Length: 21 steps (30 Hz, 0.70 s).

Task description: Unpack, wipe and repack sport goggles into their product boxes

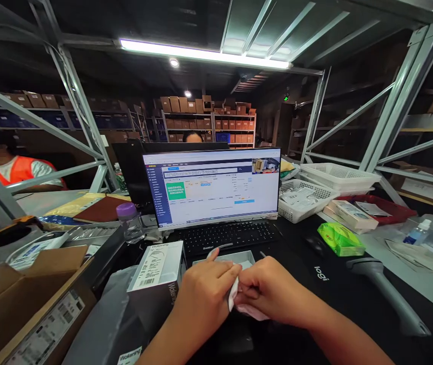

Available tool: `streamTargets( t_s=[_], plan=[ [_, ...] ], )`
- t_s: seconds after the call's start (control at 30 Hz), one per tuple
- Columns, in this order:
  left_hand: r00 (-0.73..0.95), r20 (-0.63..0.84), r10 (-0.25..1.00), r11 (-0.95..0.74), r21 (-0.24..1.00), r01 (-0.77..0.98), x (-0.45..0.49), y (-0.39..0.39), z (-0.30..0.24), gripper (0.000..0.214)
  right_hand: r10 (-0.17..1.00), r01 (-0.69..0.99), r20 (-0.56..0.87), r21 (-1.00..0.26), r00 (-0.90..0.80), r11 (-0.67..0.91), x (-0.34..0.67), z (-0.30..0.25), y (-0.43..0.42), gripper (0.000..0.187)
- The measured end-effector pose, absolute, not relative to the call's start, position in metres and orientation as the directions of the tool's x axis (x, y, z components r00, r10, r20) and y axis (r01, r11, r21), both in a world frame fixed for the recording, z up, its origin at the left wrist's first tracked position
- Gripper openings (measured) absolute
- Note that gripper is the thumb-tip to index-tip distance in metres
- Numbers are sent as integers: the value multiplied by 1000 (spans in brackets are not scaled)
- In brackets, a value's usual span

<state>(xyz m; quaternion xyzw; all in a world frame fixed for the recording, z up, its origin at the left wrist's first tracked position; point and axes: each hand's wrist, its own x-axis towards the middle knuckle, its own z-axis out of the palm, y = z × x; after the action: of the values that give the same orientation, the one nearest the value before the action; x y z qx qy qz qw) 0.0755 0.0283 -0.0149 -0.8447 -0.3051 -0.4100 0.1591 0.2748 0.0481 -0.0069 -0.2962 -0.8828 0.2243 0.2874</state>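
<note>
My left hand and my right hand meet above the dark desk mat, fingers closed. Pinched in my right hand is a crumpled white cloth, part of it pressed between both hands. Thin curved tips like the temples of glasses stick out beyond my hands; my left hand closes round this piece, and its middle is hidden. Behind my hands lies an open shallow pale box, partly covered. Left of my left hand stands a grey box printed "Wakening", with a white label on top.
A monitor and black keyboard stand ahead. On the right are a mouse, green tissue pack, barcode scanner and white baskets. An opened carton and purple-lidded jar are left. A co-worker sits far left.
</note>
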Motion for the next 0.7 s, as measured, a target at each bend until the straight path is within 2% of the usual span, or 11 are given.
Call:
streamTargets(
  t_s=[0.07, 0.17, 0.23, 0.33, 0.5, 0.57, 0.63, 0.7],
  plan=[
    [478, 776, 410, -767, 10, 642, 71, 28, -11, 25, 631, 348, 324, -618, -704, 705, 279, -4, 51, 47],
    [453, 762, 462, -771, 92, 630, 65, 29, -6, 31, 471, 209, 199, -705, -859, 678, 303, 5, 65, 52],
    [443, 750, 490, -772, 139, 620, 63, 29, -5, 34, 411, 176, 175, -707, -895, 684, 318, 10, 72, 53],
    [450, 731, 513, -777, 172, 606, 68, 29, -10, 33, 429, 212, 172, -672, -887, 710, 322, 9, 70, 53],
    [480, 757, 444, -781, 65, 621, 82, 25, -17, 24, 649, 388, 276, -616, -709, 686, 287, -1, 46, 45],
    [486, 761, 430, -778, 38, 627, 81, 25, -15, 18, 696, 429, 324, -601, -641, 675, 280, -2, 43, 44],
    [467, 772, 432, -771, 48, 635, 76, 26, -11, 23, 670, 385, 286, -639, -685, 666, 285, 2, 48, 47],
    [446, 779, 441, -775, 81, 626, 69, 26, -6, 32, 582, 304, 213, -686, -785, 661, 299, 7, 56, 50]
  ],
)
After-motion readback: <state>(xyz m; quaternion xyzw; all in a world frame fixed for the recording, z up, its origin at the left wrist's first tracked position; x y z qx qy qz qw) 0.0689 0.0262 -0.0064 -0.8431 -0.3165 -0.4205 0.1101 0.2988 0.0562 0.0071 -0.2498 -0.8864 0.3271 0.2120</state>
